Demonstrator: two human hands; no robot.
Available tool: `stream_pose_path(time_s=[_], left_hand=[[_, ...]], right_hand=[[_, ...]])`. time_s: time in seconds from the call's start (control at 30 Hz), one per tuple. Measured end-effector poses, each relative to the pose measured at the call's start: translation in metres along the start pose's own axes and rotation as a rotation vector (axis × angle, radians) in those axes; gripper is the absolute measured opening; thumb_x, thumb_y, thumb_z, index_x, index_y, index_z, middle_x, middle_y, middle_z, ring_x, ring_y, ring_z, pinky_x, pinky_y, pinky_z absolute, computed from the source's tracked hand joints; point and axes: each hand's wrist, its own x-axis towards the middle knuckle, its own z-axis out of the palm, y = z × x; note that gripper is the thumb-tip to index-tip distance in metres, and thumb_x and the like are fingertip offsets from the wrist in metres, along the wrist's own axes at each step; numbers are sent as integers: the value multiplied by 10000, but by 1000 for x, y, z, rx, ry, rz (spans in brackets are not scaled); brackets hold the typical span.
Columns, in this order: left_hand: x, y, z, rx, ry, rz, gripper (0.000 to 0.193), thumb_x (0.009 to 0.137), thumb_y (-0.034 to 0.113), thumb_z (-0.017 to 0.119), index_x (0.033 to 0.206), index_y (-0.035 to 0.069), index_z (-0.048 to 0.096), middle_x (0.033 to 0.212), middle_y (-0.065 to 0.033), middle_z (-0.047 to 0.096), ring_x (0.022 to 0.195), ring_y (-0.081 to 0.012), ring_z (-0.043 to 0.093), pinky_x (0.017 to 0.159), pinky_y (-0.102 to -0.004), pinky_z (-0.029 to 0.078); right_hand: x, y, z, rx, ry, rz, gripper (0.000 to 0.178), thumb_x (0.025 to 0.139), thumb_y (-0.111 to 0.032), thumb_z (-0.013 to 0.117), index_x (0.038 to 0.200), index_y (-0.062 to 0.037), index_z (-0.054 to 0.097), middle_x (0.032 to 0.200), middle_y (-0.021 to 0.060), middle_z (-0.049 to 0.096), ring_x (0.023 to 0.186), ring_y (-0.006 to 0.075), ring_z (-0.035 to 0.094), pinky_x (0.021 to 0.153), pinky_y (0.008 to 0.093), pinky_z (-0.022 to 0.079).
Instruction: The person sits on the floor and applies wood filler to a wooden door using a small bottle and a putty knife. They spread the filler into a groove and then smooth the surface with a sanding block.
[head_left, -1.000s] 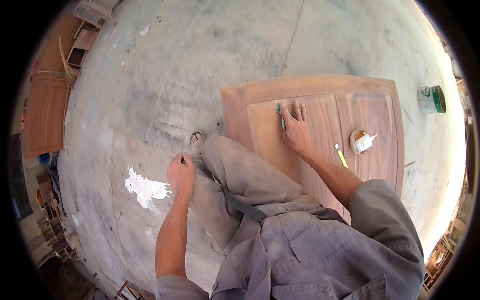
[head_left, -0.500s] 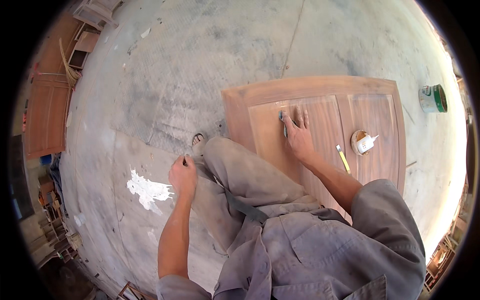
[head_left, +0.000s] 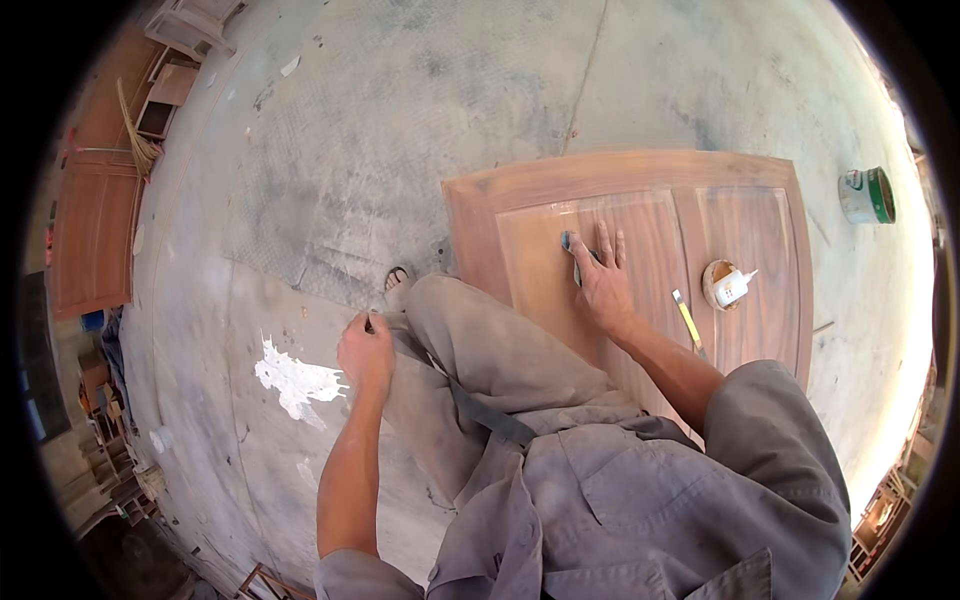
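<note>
A brown wooden door panel lies to my right, its frame around sunken fields. My right hand presses a folded blue-grey piece of sandpaper onto the left field, thumb side over it, other fingers stretched out along the wood. On my bent left leg rests my left hand, curled closed; a dark spot shows in its grip, too small to make out. Right of my right hand lies a slim yellow tool with a metal tip. Beside it, a white nozzle bottle leans in a small round bowl.
White paste is spread on the floor left of my left hand. A green and white bucket stands beyond the panel's right side. Along the far left are a straw broom and wooden panels.
My right hand has slid slightly toward me and to the right over the wood, with the sandpaper under it. My left hand stays in place.
</note>
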Motion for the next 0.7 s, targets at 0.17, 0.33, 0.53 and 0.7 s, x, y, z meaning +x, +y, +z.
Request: stream_pose_path(time_s=[0.17, 0.33, 0.53, 0.7], left_hand=[[-4, 2, 2, -12, -17, -5, 349, 975, 347, 548, 1030, 58, 736, 968, -202, 730, 924, -427, 680, 817, -515, 515], [-3, 5, -3, -47, -3, -2, 327, 956, 321, 566, 995, 43, 735, 985, -208, 726, 923, -423, 682, 821, -524, 519], [-6, -1, -2, -32, 12, -38, 318, 955, 313, 570, 990, 43, 734, 986, -208, 724, 902, -423, 677, 820, -526, 517], [0, 1, 9, -14, 32, 53, 308, 959, 310, 572, 978, 50, 737, 975, -198, 724, 909, -412, 679, 812, -522, 518]], right_hand=[[6, 0, -3, -20, -34, 11, 676, 872, -15, 554, 1526, -24, 385, 1406, 178, 595, 1483, 472, 297, 1243, 613, 159], [16, -1, -14, 70, -15, 30, 674, 862, 25, 519, 1520, -31, 383, 1439, 183, 566, 1475, 491, 291, 1241, 620, 152], [-15, -11, -8, 60, -13, 52, 703, 853, -3, 558, 1532, 3, 372, 1443, 158, 581, 1488, 509, 256, 1243, 633, 118], [45, 25, -9, 118, -47, -133, 770, 795, 22, 598, 1531, -28, 380, 1444, 196, 562, 1432, 433, 404, 1242, 558, 231]])
